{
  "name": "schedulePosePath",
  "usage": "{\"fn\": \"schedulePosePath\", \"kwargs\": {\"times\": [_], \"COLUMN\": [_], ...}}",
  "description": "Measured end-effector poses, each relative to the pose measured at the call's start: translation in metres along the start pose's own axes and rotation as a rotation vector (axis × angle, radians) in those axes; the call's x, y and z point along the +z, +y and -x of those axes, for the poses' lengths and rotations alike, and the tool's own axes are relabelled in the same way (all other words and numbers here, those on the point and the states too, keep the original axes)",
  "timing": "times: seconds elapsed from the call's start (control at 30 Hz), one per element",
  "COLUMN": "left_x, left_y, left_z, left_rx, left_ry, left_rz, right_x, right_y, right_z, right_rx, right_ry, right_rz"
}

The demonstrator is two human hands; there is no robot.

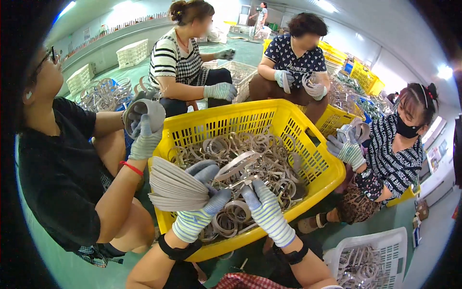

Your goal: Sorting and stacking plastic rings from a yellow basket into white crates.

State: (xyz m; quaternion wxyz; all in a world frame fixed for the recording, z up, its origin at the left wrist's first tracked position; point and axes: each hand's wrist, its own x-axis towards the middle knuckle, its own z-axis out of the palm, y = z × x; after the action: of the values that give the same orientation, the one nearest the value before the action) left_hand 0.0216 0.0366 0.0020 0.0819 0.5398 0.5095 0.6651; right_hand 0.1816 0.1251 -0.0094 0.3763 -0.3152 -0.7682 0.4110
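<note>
Both hands' fingertips hide among metal rings (250, 159) inside yellow crate (308, 139).

Four seated co-workers surround the work area. At nine o'clock, a person in a black shirt (57, 164) holds a grey stack of bands (147, 115). At twelve o'clock sits a person in a striped top (175, 60); at one o'clock, a person in a dotted navy shirt (293, 58). At three o'clock, a masked person (399, 144) wears striped gloves. A white crate (380, 245) of metal rings stands at five o'clock. White baskets (132, 52) line the far wall at eleven o'clock.
</note>
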Motion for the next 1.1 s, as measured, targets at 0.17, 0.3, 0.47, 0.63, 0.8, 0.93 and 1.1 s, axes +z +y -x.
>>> {"fn": "schedulePosePath", "kwargs": {"times": [0.17,0.3,0.47,0.63,0.8,0.93,1.1], "left_x": [0.001,0.004,0.002,0.004,0.007,0.006,0.005], "left_y": [0.003,0.009,0.008,0.013,0.010,-0.004,0.009], "left_z": [-0.004,-0.005,-0.007,-0.008,-0.007,0.000,-0.009], "left_rx": [0.144,-0.483,-0.194,-0.330,-0.435,-0.389,-0.092], "left_ry": [-0.046,0.003,-0.077,-0.110,-0.117,-0.121,0.048], "left_rz": [-0.317,0.205,-0.143,0.048,0.074,0.045,-0.111], "right_x": [0.009,0.008,0.007,0.006,0.006,0.012,0.003], "right_y": [0.007,0.008,0.004,0.008,0.003,0.012,0.003], "right_z": [0.007,0.004,0.003,0.001,0.001,0.001,-0.006], "right_rx": [-0.285,-0.247,-0.251,-0.211,-0.190,-0.192,0.064], "right_ry": [0.132,0.123,0.130,0.077,0.094,0.107,0.087], "right_rz": [0.307,0.307,0.398,0.348,0.355,0.286,-0.064]}}
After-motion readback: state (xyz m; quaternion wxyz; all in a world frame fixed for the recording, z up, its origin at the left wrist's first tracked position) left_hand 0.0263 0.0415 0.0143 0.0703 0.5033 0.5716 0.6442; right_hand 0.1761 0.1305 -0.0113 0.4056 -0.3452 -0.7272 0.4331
